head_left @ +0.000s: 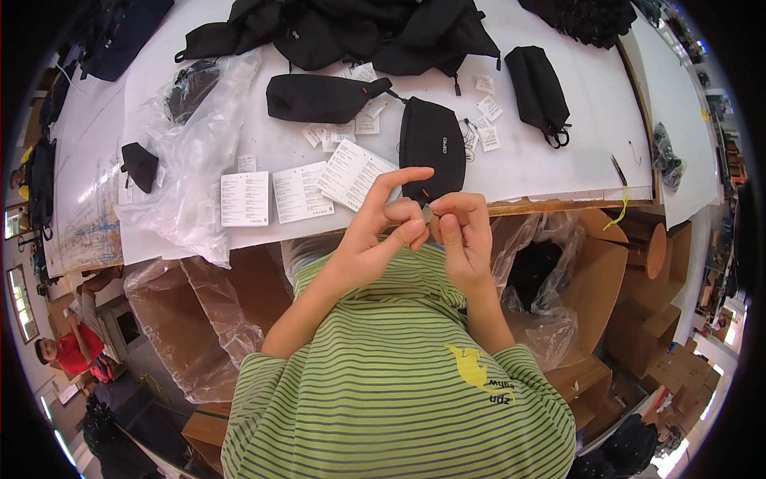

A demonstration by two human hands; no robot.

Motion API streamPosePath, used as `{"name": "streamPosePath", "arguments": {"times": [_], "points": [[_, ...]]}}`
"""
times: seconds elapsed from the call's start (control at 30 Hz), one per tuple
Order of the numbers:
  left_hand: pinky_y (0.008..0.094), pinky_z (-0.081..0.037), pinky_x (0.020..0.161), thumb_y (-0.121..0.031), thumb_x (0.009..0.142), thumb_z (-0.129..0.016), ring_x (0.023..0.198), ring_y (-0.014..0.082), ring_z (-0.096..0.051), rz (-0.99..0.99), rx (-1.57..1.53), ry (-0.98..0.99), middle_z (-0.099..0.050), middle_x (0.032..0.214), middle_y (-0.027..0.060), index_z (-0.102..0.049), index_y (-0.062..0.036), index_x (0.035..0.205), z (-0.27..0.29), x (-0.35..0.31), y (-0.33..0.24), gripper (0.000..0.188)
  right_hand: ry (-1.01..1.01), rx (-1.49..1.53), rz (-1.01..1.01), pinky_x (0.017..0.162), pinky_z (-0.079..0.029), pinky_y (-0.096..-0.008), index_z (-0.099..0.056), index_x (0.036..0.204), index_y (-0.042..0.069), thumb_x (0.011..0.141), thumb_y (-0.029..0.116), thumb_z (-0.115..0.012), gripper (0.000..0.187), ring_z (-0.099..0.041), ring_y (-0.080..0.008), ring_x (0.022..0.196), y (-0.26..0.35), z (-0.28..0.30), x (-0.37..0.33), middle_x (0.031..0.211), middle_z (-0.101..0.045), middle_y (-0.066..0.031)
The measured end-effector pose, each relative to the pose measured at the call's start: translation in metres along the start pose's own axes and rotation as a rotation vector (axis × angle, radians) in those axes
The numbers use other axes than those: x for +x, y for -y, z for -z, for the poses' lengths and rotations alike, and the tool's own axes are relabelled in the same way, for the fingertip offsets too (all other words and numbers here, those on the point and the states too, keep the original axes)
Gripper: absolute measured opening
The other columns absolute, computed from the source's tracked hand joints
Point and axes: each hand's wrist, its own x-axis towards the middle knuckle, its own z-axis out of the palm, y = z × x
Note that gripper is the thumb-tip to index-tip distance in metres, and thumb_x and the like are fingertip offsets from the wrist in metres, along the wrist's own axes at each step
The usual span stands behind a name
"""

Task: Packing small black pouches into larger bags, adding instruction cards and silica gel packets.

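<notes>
Both hands meet in front of the table's near edge, just below a black zip pouch (433, 144) lying flat. My left hand (379, 227) has its thumb and a finger pinched together, while its index finger stretches toward the pouch. Beside it, my right hand (464, 239) is closed in a pinch. A tiny greyish piece (428, 214) shows between the two sets of fingertips; its kind is too small to tell. Left of the hands lie stacks of white printed cards (245, 199). Small white labels (367, 124) are scattered around another black pouch (319, 100).
A heap of black pouches (359, 32) covers the far side of the white table (590, 172). One more black pouch (536, 88) lies to the right, near a thin tool (618, 170) with a yellow cord. Clear plastic (199, 136) sits left. Cardboard boxes (602, 271) stand below the edge.
</notes>
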Motion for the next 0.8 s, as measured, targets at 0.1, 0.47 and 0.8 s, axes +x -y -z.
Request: {"name": "streamPosePath", "arguments": {"times": [0.1,0.47,0.8], "points": [[0.0227,-0.038,0.068,-0.006,0.092,-0.053,0.069,0.0098,-0.047,-0.034,0.061,0.044,-0.050,0.071,0.0014,-0.025,0.0008,0.138,0.003,0.000,0.000,0.054,0.029,0.156,-0.044,0.055,-0.034,-0.0186,-0.045,0.110,0.001,0.099,0.014,-0.043,0.018,-0.044,-0.0053,0.060,0.006,-0.002,0.002,0.077,-0.053,-0.0029],[0.0211,-0.038,0.068,-0.006,0.089,-0.055,0.067,0.0064,-0.049,-0.003,0.010,0.110,-0.056,0.069,0.0002,-0.036,0.0009,0.128,0.009,-0.004,-0.008,0.045,0.315,0.496,-0.268,0.051,-0.027,-0.0177,-0.041,0.112,0.002,0.097,0.014,-0.047,0.020,-0.035,-0.0028,0.054,0.012,0.008,0.005,0.077,-0.062,-0.0078],[0.0208,-0.038,0.065,-0.003,0.087,-0.056,0.065,0.0050,-0.048,0.072,0.048,0.128,-0.055,0.067,-0.0008,-0.038,-0.0022,0.130,0.010,-0.005,-0.011,0.046,0.224,0.435,-0.301,0.051,-0.028,-0.0178,-0.043,0.105,0.002,0.095,0.011,-0.051,0.016,-0.036,-0.0020,0.054,0.015,0.002,0.006,0.071,-0.059,-0.0020]]}}
